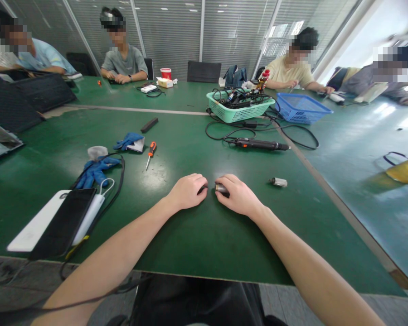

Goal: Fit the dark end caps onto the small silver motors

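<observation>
My left hand (pixel 189 191) rests on the green table (pixel 177 240), its fingers curled round a small dark piece (pixel 201 188) that is mostly hidden. A short gap to the right, my right hand (pixel 237 194) is closed on a small metallic cylinder (pixel 220 187) with a dark underside, whose left end points at the left hand. Farther right lies a small silver-grey cylindrical part (pixel 279 182) with a dark tip. An orange-and-black screwdriver (pixel 152 149) lies beyond my left hand, and a black electric screwdriver (pixel 261 144) with a cable lies beyond my right.
Blue gloves (pixel 97 173), a black phone (pixel 66 224) and a white power bank (pixel 88 219) lie at left. A dark bar (pixel 149 125) is farther back. A green basket (pixel 238 113) of cables and a blue basket (pixel 302 111) stand behind. Several people sit around the table.
</observation>
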The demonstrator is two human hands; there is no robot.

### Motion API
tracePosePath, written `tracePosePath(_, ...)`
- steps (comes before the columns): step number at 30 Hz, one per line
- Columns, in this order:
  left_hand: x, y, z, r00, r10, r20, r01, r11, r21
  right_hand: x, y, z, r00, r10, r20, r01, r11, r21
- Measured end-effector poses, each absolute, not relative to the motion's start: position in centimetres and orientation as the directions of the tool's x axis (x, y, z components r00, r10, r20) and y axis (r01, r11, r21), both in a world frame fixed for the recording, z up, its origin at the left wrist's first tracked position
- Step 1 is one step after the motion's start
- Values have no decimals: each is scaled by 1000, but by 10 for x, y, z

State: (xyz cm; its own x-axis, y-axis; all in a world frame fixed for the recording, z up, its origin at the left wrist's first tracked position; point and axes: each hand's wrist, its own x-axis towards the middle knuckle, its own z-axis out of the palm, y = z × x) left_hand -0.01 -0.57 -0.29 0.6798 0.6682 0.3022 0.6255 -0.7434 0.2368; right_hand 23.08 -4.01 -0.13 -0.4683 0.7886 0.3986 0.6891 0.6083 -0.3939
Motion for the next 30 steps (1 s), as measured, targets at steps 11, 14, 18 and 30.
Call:
tracePosePath(11,1,-6,-2,682,670,294,629,-742,232,232,-41,1,-487,789,375,705,609,-363)
tracePosePath(14,1,-6,-2,679,673,292,632,-739,234,232,-41,1,-484,791,375,707,606,-365)
tracePosePath(18,0,-6,-3,681,669,297,627,-743,236,232,-41,2,-485,789,377,702,608,-370)
tracePosePath(30,0,-6,-2,694,654,301,604,-756,252,230,-42,4,-515,769,378,689,634,-351)
